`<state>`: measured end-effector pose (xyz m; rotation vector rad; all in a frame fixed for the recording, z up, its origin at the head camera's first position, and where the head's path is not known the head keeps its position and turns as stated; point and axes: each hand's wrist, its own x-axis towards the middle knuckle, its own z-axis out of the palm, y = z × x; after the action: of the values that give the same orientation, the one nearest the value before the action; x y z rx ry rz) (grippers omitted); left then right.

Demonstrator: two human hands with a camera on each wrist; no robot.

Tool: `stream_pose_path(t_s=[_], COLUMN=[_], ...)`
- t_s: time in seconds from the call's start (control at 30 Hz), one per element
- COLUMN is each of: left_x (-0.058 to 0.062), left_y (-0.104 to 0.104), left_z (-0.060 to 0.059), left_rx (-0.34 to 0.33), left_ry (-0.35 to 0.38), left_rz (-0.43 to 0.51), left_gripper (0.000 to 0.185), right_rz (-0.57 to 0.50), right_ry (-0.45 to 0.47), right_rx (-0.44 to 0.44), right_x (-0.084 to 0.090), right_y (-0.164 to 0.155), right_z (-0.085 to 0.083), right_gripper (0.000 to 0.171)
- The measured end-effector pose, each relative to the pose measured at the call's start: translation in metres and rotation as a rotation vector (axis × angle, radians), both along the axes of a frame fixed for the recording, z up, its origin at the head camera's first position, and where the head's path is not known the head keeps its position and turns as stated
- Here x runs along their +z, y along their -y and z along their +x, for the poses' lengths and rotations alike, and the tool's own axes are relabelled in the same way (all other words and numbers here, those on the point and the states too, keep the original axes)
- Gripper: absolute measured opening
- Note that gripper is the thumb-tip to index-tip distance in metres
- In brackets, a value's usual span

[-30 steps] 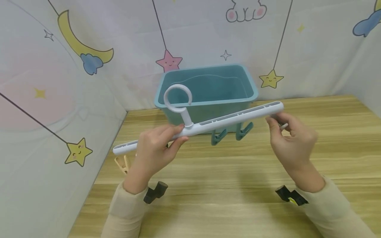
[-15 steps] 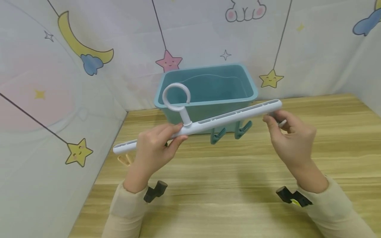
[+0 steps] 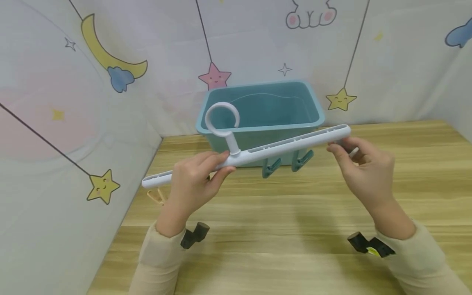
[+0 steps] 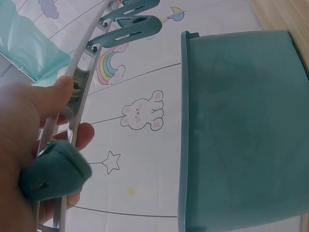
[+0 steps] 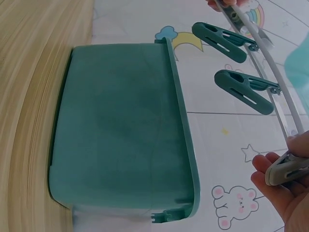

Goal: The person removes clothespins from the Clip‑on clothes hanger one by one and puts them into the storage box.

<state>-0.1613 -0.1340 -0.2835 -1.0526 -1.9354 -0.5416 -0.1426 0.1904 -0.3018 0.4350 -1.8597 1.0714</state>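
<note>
Item: white clip hanger bar (image 3: 258, 151) with a ring hook (image 3: 222, 119), held in the air above the wooden table (image 3: 295, 213), just in front of the teal tub (image 3: 262, 110) and tilted, its right end higher and nearer the tub's rim. Held so, the pegs hang free beneath the bar and can be reached from below, as I judge it. Fittings: two teal pegs (image 3: 285, 164) dangle under the bar's right half, directly before the tub's front wall; a pale orange peg (image 3: 156, 196) hangs under the low left end, well to the tub's left. Left hand (image 3: 191, 184): fingers and thumb curled round the bar just left of the ring hook, bearing its weight; the left wrist view shows the thumb laid across the bar's slotted side. Right hand (image 3: 365, 172): under the bar's raised end, to the tub's right, fingers narrowly pinched on a small grey-white peg (image 5: 289, 170); whether that peg is fastened to the bar cannot be told. Surround: printed backdrop (image 3: 110, 73) of moon, stars and rabbit behind the tub.
</note>
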Motion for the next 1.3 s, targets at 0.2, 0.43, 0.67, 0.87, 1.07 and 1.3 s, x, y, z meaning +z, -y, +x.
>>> stream_pose_path(t_s=[0.2,0.43,0.67,0.87,1.07,1.3], left_x=[0.001,0.001,0.005,0.007,0.01,0.011], left_y=[0.003,0.009,0.013,0.017,0.02,0.022], left_z=[0.0,-0.002,-0.002,-0.001,0.0,0.001], left_rx=[0.026,0.044,0.053,0.058,0.054,0.061], left_ry=[-0.005,-0.023,-0.027,-0.031,-0.037,-0.039], left_rz=[-0.004,0.018,0.036,0.042,0.046,0.056], left_gripper=[0.039,0.041,0.04,0.04,0.041,0.042], right_rz=[0.011,-0.003,-0.004,-0.039,-0.036,-0.004], right_ry=[0.029,0.124,0.268,0.429,0.504,0.569], right_rx=[0.04,0.108,0.09,0.038,0.015,-0.044], right_x=[0.001,0.003,0.012,0.021,0.029,0.042], right_y=[-0.001,-0.003,-0.006,-0.011,-0.015,-0.011], right_z=[-0.003,-0.005,-0.012,-0.026,-0.043,-0.057], right_gripper=[0.014,0.015,0.019,0.031,0.035,0.037])
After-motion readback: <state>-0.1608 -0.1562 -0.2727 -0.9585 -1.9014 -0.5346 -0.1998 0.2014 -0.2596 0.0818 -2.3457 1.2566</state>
